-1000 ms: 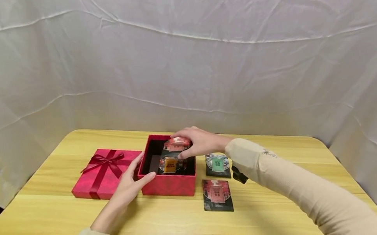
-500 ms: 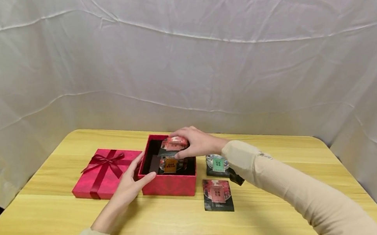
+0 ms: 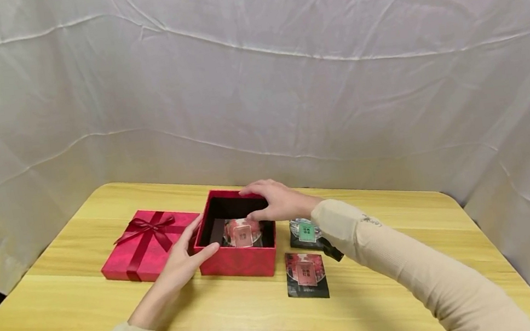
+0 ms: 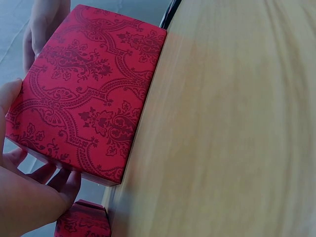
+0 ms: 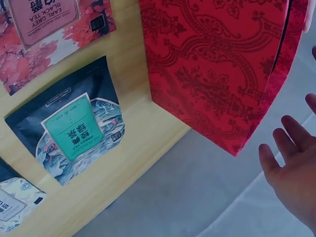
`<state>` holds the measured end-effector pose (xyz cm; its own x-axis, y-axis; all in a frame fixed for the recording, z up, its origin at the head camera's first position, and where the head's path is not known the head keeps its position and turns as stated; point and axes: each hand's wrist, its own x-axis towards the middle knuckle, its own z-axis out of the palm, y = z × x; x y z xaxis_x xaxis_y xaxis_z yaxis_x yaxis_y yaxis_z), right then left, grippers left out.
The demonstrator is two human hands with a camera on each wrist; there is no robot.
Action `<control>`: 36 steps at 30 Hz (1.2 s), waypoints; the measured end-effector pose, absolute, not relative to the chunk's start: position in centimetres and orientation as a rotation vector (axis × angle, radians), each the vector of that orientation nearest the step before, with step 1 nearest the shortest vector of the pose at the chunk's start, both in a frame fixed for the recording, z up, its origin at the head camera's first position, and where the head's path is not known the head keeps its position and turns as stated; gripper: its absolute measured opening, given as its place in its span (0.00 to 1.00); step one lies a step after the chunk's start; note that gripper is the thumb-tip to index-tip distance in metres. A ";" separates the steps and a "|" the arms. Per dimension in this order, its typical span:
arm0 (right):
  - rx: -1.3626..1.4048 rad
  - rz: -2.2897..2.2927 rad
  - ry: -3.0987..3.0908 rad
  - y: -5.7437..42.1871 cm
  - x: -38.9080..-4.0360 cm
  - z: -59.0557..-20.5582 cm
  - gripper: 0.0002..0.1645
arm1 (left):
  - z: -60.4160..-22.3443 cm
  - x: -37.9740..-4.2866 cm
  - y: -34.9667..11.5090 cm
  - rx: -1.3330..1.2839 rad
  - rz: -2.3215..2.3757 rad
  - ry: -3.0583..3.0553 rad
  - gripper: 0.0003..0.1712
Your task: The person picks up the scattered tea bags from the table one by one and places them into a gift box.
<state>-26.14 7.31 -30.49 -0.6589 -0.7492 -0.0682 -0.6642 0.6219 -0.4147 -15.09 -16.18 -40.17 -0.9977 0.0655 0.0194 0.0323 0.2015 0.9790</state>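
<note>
An open red patterned gift box [image 3: 237, 264] stands on the wooden table. Inside, near its front wall, lies a tea sachet with a pink label [image 3: 242, 236]; anything beneath it is hidden. My left hand [image 3: 180, 260] holds the box at its front left corner, thumb along the front and fingertips against the left side [image 4: 69, 178]. Over the right back part of the box is my right hand [image 3: 281, 201], fingers spread, with nothing seen between them. In the right wrist view those fingers [image 5: 289, 140] are apart from the box's outer wall.
The red lid with a bow [image 3: 148, 249] lies left of the box. To the right are a green-labelled tea sachet [image 3: 304, 232] and a pink-labelled one [image 3: 305, 276]. A pale sachet [image 5: 15, 207] shows only in the right wrist view. A white curtain [image 3: 254, 78] hangs behind.
The pink-labelled sachet in the box has moved from under my right hand to the front, and the orange-labelled sachet is now out of sight. My right hand has let go; the left stays.
</note>
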 end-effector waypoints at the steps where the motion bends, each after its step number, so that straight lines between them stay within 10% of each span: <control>1: -1.173 -0.529 2.627 7.4 -26.2 -30.5 0.34 | -40.2 -15.1 -16.2 0.097 1.966 2.413 0.46; 36: -0.768 -0.648 2.599 18.4 -27.4 -36.7 0.34 | -40.5 -14.8 -16.9 0.063 1.954 2.430 0.46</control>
<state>-27.41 18.44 -36.65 -0.7905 -0.5788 -0.2002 -0.4169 0.7481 -0.5163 -14.83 -16.89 -40.47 -0.9989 0.0458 0.0077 0.0174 0.2145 0.9766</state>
